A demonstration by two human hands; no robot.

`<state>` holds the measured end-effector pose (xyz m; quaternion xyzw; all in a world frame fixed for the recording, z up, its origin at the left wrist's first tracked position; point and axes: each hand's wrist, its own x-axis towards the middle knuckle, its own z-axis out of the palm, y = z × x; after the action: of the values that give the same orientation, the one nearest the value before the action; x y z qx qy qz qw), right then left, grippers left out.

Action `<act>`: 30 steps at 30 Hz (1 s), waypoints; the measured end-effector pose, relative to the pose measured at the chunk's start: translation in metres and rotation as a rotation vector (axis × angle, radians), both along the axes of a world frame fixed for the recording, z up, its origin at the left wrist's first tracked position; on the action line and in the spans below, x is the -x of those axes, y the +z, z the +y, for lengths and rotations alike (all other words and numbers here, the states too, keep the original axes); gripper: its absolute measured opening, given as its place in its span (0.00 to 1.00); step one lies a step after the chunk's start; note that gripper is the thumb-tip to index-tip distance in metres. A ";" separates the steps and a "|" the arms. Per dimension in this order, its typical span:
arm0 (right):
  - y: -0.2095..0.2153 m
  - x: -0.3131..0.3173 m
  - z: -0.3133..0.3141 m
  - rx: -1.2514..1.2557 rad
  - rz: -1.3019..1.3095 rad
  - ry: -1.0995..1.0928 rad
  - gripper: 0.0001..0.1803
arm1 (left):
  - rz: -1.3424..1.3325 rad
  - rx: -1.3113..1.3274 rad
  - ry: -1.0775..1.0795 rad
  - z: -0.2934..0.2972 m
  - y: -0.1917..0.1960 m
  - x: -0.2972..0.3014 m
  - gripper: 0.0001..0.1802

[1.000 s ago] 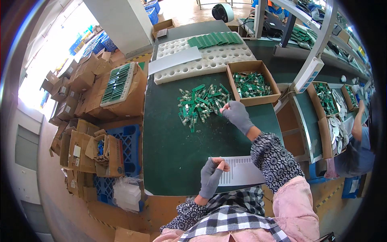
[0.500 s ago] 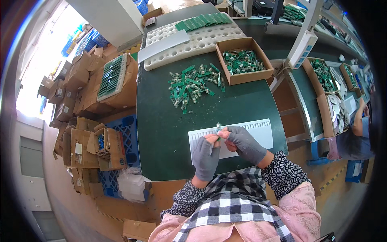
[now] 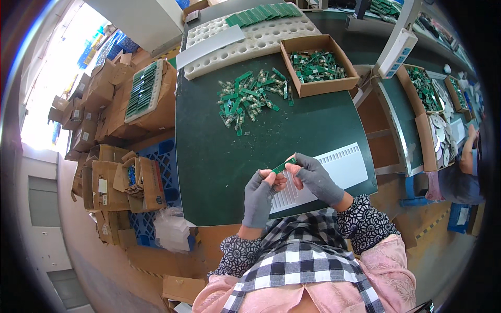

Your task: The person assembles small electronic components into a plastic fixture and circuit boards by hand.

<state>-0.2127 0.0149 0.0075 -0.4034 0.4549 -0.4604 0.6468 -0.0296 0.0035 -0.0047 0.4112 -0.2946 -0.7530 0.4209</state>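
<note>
A small green circuit board (image 3: 282,166) is stretched between my two hands above the near part of the table. My left hand (image 3: 261,195), in a grey fingerless glove, pinches its left end. At its other end, the fingertips of my right hand (image 3: 314,178), gloved the same way, are closed on it. Beneath the hands lies a white slotted tray (image 3: 342,166), tilted on the table and partly covered by them. Farther off, a loose pile of small green circuit boards (image 3: 250,99) with clear parts on them is spread on the dark green table (image 3: 219,172).
A cardboard box (image 3: 326,89) of similar boards stands right of the pile. Behind it lies a white foam tray (image 3: 261,41) with holes, bearing a white strip (image 3: 211,48) and green panels (image 3: 263,14). Cartons (image 3: 122,182) stack at left; a person (image 3: 464,175) sits at far right.
The board has turned from upright to nearly lengthwise between my hands. The white tray now lies slanted, its right end farther from me. My view has shifted slightly.
</note>
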 end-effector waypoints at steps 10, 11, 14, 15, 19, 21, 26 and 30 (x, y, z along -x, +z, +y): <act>-0.019 0.000 0.002 0.021 0.010 -0.093 0.14 | 0.022 -0.004 0.302 -0.013 0.011 -0.041 0.09; -0.019 0.001 0.002 0.021 0.001 -0.085 0.14 | 0.042 0.002 0.312 -0.012 0.014 -0.045 0.09; -0.020 -0.003 0.000 0.037 0.010 -0.109 0.14 | 0.013 0.048 0.119 0.001 0.013 -0.029 0.08; -0.019 -0.003 0.002 0.031 0.011 -0.105 0.14 | -0.005 -0.004 0.090 0.006 0.010 -0.019 0.07; -0.011 0.013 0.013 0.116 0.290 0.005 0.11 | 0.028 0.031 0.134 0.010 -0.024 -0.008 0.07; -0.005 0.016 0.022 0.234 0.618 0.222 0.08 | 0.048 0.070 0.124 0.010 -0.027 -0.008 0.07; -0.006 0.012 0.025 0.391 0.834 0.324 0.06 | -0.018 0.057 0.114 0.009 -0.021 -0.002 0.07; -0.005 0.008 0.015 0.493 1.030 0.474 0.04 | -0.080 0.101 0.120 0.011 -0.018 0.003 0.07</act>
<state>-0.2204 0.0296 0.0028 -0.8015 0.4871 -0.1419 0.3166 -0.0321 0.0145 -0.0232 0.4362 -0.3235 -0.6935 0.4735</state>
